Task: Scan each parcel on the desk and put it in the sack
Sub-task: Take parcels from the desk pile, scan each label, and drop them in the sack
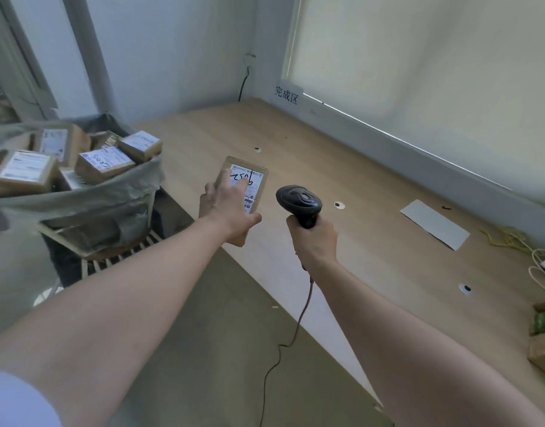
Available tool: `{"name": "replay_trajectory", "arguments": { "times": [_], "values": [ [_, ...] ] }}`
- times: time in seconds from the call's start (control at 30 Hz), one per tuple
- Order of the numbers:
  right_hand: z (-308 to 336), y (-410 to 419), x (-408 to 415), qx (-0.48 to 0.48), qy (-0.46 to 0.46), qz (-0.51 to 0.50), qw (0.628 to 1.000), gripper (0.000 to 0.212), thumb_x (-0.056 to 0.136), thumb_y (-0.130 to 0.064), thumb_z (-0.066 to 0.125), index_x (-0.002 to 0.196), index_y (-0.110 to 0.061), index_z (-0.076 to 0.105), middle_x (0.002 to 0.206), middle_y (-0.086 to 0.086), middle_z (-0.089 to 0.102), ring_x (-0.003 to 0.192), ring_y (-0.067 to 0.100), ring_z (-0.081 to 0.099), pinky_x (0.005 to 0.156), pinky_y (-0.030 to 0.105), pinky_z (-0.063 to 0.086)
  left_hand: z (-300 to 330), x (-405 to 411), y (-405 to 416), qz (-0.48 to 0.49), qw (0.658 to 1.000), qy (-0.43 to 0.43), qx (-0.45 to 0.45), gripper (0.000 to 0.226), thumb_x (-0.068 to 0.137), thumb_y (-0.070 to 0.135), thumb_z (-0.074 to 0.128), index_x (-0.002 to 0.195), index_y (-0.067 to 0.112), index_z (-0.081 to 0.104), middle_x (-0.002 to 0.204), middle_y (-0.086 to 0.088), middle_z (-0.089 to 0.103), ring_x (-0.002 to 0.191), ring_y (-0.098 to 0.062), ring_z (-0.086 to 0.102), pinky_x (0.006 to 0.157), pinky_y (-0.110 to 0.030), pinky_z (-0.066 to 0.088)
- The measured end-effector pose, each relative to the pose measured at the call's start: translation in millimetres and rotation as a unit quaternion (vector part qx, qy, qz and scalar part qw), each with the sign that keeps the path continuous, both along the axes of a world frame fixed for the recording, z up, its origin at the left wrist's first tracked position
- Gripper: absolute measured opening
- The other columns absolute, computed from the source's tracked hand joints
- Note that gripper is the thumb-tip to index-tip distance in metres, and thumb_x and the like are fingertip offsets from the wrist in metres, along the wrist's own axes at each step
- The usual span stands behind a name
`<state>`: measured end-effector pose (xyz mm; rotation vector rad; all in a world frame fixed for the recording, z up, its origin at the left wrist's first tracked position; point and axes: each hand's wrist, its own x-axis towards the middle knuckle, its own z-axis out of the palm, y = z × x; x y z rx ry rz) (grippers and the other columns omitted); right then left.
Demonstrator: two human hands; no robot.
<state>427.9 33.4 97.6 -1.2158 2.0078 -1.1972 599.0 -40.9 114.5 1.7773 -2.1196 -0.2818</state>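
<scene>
A brown cardboard parcel with a white label and black handwriting lies at the near left edge of the wooden desk. My left hand grips it, fingers over the label and thumb at its near right side. My right hand grips the handle of a black corded barcode scanner, just right of the parcel, head pointing away. To the left, a grey sack in a frame stands beside the desk, holding several labelled brown parcels.
A grey sheet of paper lies on the desk at right. Yellow and white cables sit at the far right edge. Another brown parcel lies at the right border. A sign with characters hangs on the back wall. The scanner cord hangs below the desk edge.
</scene>
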Motion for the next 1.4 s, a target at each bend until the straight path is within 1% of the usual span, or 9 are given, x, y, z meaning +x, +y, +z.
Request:
{"name": "replay_trajectory", "arguments": {
  "times": [0.13, 0.27, 0.47, 0.73, 0.93, 1.03, 1.17, 1.3, 1.4],
  "values": [
    [-4.6, -18.2, 69.0, -0.006, -0.009, 0.008, 1.000, 0.019, 0.078, -0.037, 0.059, 0.069, -0.022, 0.053, 0.058, -0.001, 0.055, 0.058, 0.031, 0.057, 0.052, 0.040, 0.049, -2.4, 74.3, -16.9, 0.003, 1.000, -0.009, -0.001, 0.083, 0.077, 0.056, 0.074, 0.148, 0.027, 0.044, 0.160, -0.006, 0.023, 0.128, -0.039, 0.041, 0.104, -0.046, 0.042],
    [-5.0, -42.2, 142.4, -0.020, -0.006, 0.016, 1.000, 0.020, 0.081, -0.032, 0.060, 0.067, -0.022, 0.050, 0.056, -0.006, 0.050, 0.056, 0.022, 0.047, 0.054, 0.034, 0.043, -2.1, 147.3, -40.1, 0.011, 1.000, -0.005, -0.001, 0.082, 0.075, 0.056, 0.075, 0.147, 0.028, 0.046, 0.159, -0.004, 0.024, 0.133, -0.039, 0.038, 0.105, -0.047, 0.041],
    [-10.3, -71.6, 220.8, -0.018, -0.002, 0.033, 0.999, 0.022, 0.087, -0.024, 0.064, 0.070, -0.020, 0.049, 0.057, -0.008, 0.047, 0.055, 0.015, 0.042, 0.054, 0.029, 0.035, 3.1, 235.4, -66.2, 0.025, 0.999, -0.018, -0.011, 0.084, 0.075, 0.059, 0.075, 0.148, 0.026, 0.046, 0.158, -0.008, 0.027, 0.131, -0.040, 0.042, 0.109, -0.048, 0.040],
    [-21.5, -105.9, 277.4, 0.004, -0.002, 0.058, 0.998, 0.024, 0.087, -0.025, 0.063, 0.069, -0.024, 0.047, 0.061, -0.006, 0.049, 0.056, 0.014, 0.043, 0.053, 0.029, 0.032, -4.4, 314.8, -88.7, 0.077, 0.997, -0.011, 0.001, 0.086, 0.073, 0.058, 0.077, 0.146, 0.024, 0.045, 0.153, -0.008, 0.028, 0.127, -0.040, 0.042, 0.110, -0.050, 0.040],
    [-14.4, -153.7, 313.4, -0.007, -0.028, 0.087, 0.996, 0.031, 0.092, -0.030, 0.067, 0.067, -0.024, 0.049, 0.059, -0.006, 0.049, 0.057, 0.012, 0.043, 0.055, 0.031, 0.033, 3.4, 343.5, -128.4, 0.100, 0.995, 0.011, 0.007, 0.079, 0.079, 0.045, 0.081, 0.145, 0.019, 0.047, 0.158, -0.010, 0.025, 0.135, -0.039, 0.035, 0.110, -0.048, 0.035],
    [-13.8, -192.2, 325.6, 0.000, -0.029, 0.101, 0.994, 0.025, 0.091, -0.028, 0.065, 0.070, -0.022, 0.052, 0.060, -0.005, 0.053, 0.058, 0.014, 0.048, 0.054, 0.030, 0.035, 7.3, 351.4, -157.7, 0.118, 0.993, 0.012, 0.004, 0.076, 0.082, 0.044, 0.079, 0.146, 0.018, 0.047, 0.159, -0.010, 0.025, 0.136, -0.038, 0.036, 0.111, -0.047, 0.035],
    [-9.9, -249.9, 335.3, 0.013, -0.036, 0.137, 0.990, 0.026, 0.095, -0.022, 0.060, 0.071, -0.019, 0.051, 0.043, -0.011, 0.053, 0.041, 0.000, 0.051, 0.039, 0.015, 0.032, 10.7, 365.7, -208.6, 0.167, 0.986, -0.015, 0.000, 0.078, 0.078, 0.055, 0.078, 0.142, 0.023, 0.050, 0.157, -0.008, 0.028, 0.131, -0.039, 0.043, 0.103, -0.048, 0.042],
    [-14.6, -307.8, 339.3, 0.007, -0.031, 0.140, 0.990, 0.024, 0.095, -0.032, 0.063, 0.075, -0.020, 0.055, 0.059, -0.006, 0.052, 0.049, 0.004, 0.051, 0.047, 0.022, 0.037, 16.8, 373.8, -254.3, 0.197, 0.980, -0.018, 0.006, 0.078, 0.081, 0.052, 0.079, 0.146, 0.021, 0.048, 0.159, -0.007, 0.027, 0.134, -0.037, 0.038, 0.105, -0.045, 0.038],
    [-13.5, -349.1, 341.5, 0.017, -0.032, 0.151, 0.988, 0.017, 0.095, -0.031, 0.064, 0.086, -0.016, 0.062, 0.068, -0.004, 0.056, 0.060, 0.011, 0.050, 0.048, 0.025, 0.037, 20.1, 375.9, -285.9, 0.209, 0.978, -0.006, 0.012, 0.077, 0.083, 0.048, 0.079, 0.147, 0.020, 0.047, 0.156, -0.007, 0.028, 0.132, -0.035, 0.038, 0.104, -0.042, 0.036]
  ]
}}
